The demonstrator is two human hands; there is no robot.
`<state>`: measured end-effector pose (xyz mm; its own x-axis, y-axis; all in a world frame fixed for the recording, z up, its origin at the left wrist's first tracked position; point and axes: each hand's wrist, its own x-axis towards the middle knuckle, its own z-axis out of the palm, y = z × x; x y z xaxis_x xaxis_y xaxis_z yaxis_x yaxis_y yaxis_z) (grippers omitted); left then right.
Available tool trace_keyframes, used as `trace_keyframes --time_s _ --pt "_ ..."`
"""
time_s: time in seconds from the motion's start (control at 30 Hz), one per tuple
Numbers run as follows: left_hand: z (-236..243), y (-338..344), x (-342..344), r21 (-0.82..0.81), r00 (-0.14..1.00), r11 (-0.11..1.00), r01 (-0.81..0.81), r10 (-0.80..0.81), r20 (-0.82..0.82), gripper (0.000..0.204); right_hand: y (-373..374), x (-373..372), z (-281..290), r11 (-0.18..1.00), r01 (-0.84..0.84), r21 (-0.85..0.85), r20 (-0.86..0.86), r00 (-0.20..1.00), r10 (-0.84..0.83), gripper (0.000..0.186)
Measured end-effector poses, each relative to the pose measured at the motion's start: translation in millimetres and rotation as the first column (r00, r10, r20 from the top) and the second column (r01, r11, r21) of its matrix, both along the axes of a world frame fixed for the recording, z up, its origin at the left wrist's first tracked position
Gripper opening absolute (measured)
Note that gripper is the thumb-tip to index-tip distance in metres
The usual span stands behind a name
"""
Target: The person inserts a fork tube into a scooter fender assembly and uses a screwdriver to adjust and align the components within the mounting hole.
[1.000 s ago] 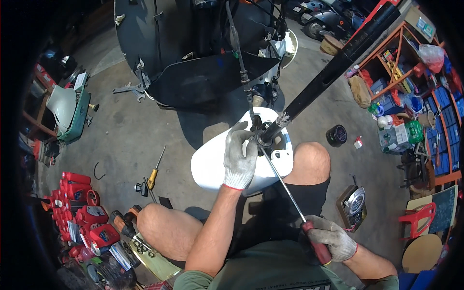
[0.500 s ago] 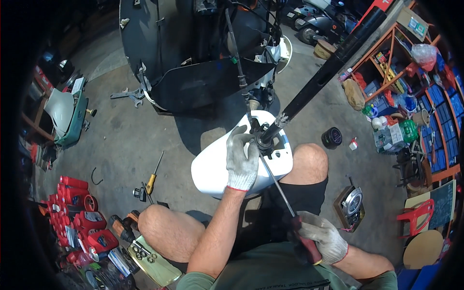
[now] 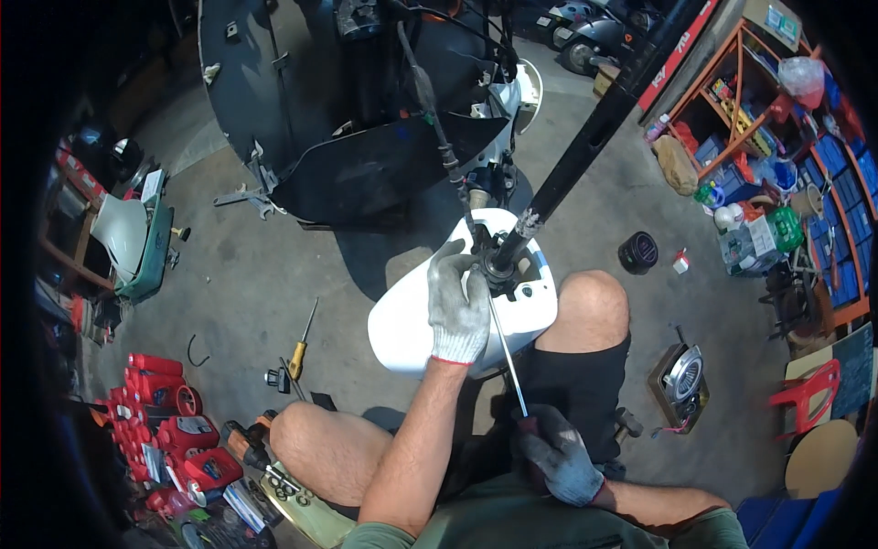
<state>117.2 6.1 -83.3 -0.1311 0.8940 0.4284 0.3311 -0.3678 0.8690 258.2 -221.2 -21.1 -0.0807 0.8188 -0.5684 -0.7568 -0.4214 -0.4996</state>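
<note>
A white scooter front fender [image 3: 402, 329] lies between my knees, with a black steering stem [image 3: 572, 174] rising from it toward the upper right. My left hand [image 3: 460, 306], in a grey-white work glove, rests on the fender, thumb and fingers curled about the dark collar [image 3: 498, 265] at the stem's foot. In my gloved right hand [image 3: 564, 462] is the handle of a long screwdriver [image 3: 509, 361], mostly covered by the fingers. Its shaft runs up to the collar beside my left thumb. Exactly what the tip touches is hidden.
Ahead stands a partly stripped scooter with a dark panel [image 3: 384, 178]. A yellow-handled screwdriver [image 3: 298, 357] and wrenches [image 3: 245, 199] lie on the floor at left, near red bottles [image 3: 183, 430]. At right are a black jar [image 3: 637, 252], a box of parts [image 3: 679, 384] and shelving [image 3: 732, 101].
My right hand has shifted left, toward my middle, and the screwdriver shaft stands steeper in the picture. My left hand stays at the collar. The view has shifted slightly.
</note>
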Motion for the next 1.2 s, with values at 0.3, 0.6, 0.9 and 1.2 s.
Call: trace_keyframes --time_s 0.3,0.6,0.9,1.2 --pt "4 2 -4 0.058 0.997 0.998 -0.017 0.022 -0.071 0.020 34 -29 30 0.935 -0.354 -0.029 0.204 0.913 0.353 0.021" --pt "11 0 -10 -0.035 0.997 0.998 0.045 -0.047 -0.064 0.021 29 -39 -7 0.907 -0.406 0.112 0.288 0.887 0.362 0.012" --pt "16 0 -15 -0.073 0.993 0.995 0.075 -0.081 -0.087 0.021 28 -47 -25 0.931 -0.340 0.131 0.261 0.918 0.299 0.010" --pt "17 3 -18 -0.063 0.988 0.994 0.094 -0.101 -0.120 0.022 37 -34 12 0.931 -0.364 0.028 0.033 0.931 0.363 0.010"
